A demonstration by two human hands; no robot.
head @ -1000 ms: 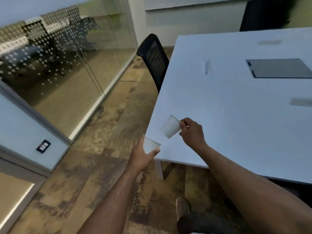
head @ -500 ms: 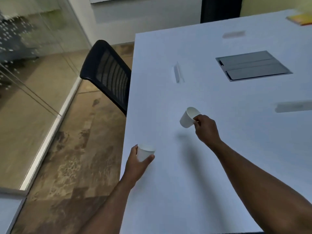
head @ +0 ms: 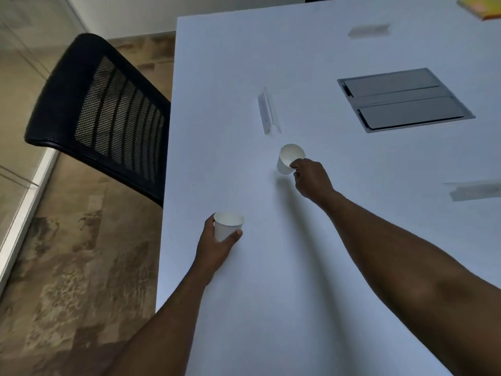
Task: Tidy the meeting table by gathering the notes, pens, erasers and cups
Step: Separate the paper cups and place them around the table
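Observation:
Each hand holds a small white paper cup over the white meeting table (head: pixel 271 308). My left hand (head: pixel 214 248) wraps around an upright cup (head: pixel 227 225) near the table's left edge. My right hand (head: pixel 311 180) pinches the rim of a second cup (head: pixel 288 158), which is tilted with its mouth toward me, just above the tabletop. A stack of yellow and orange notes (head: pixel 481 5) lies at the far right corner of the view.
A black mesh chair (head: pixel 108 109) stands against the table's left side. A clear acrylic stand (head: pixel 267 112) sits beyond the tilted cup. A grey cable hatch (head: pixel 404 100) is set into the table; two blurred flat objects (head: pixel 368 31) (head: pixel 474 189) lie further right.
Both hands with their cups have moved from beside the table's corner to over the tabletop. The right cup has advanced toward the acrylic stand. The view has shifted right.

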